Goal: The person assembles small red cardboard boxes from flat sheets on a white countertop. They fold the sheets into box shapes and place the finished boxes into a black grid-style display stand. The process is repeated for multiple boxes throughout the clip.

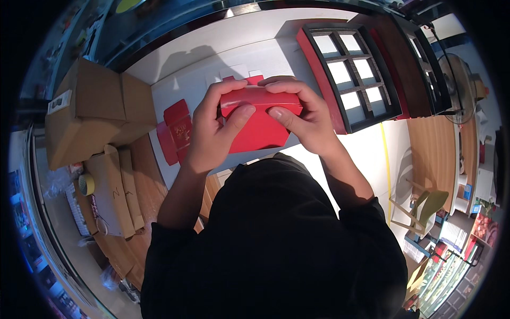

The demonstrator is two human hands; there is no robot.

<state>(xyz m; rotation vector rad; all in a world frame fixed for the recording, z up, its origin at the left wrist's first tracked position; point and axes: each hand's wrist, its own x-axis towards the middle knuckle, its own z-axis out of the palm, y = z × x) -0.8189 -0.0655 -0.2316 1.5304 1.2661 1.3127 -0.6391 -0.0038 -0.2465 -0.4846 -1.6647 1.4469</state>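
held carton [260, 99]: red | left carton [181, 133]: red, gold pattern | tray [322, 72]: black, red

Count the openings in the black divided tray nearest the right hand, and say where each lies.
6. In the divided tray: far-left opening, far-right opening, middle-left opening, middle-right opening, near-left opening, near-right opening. None seems hidden.

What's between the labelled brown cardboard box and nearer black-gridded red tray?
Head view: gold-marked red card, left hand and right hand, holding a red cardboard box.
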